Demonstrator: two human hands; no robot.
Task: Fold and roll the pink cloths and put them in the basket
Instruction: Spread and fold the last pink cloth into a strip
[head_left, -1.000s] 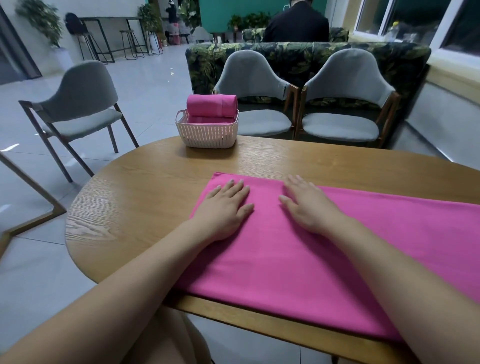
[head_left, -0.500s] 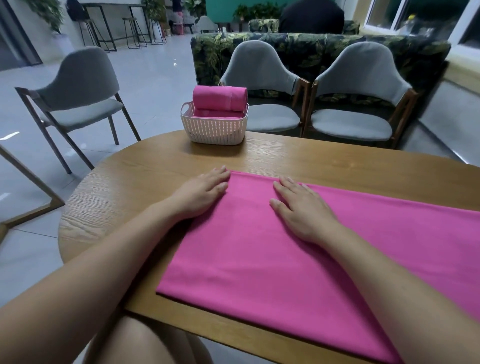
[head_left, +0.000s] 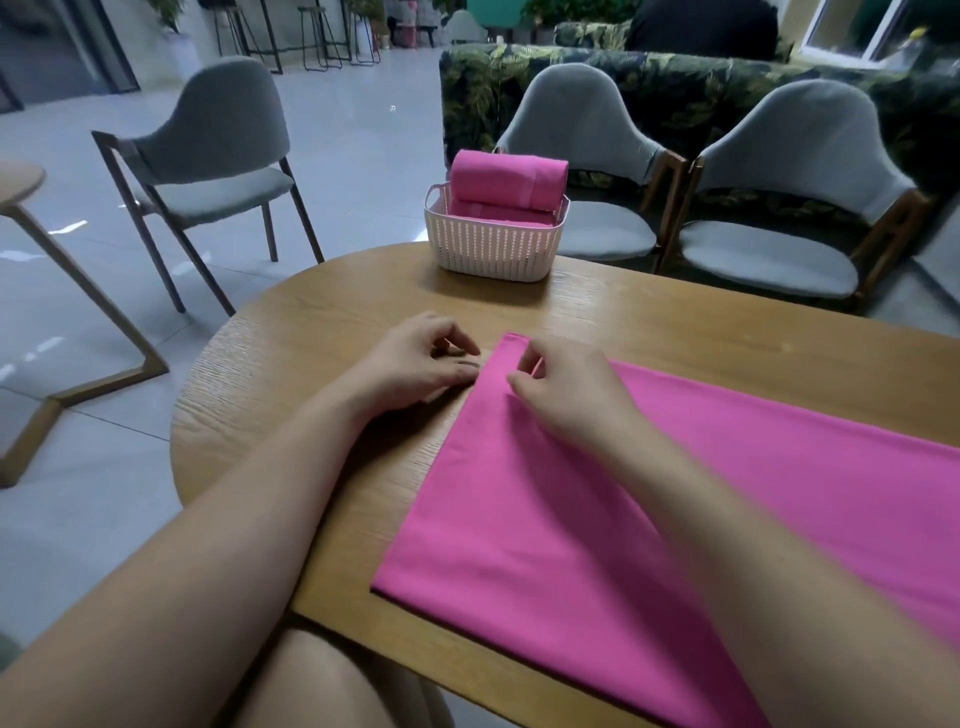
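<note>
Head, L hand at pink cloth edge, R hand pinching

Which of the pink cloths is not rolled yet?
The cloth spread flat on the table; the rolled cloths already sit in the basket.

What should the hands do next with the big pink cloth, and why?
Probably curl the short edge of the pink cloth over to start rolling: the left hand and right hand sit with curled fingers at that edge, and it lies flat.
</note>
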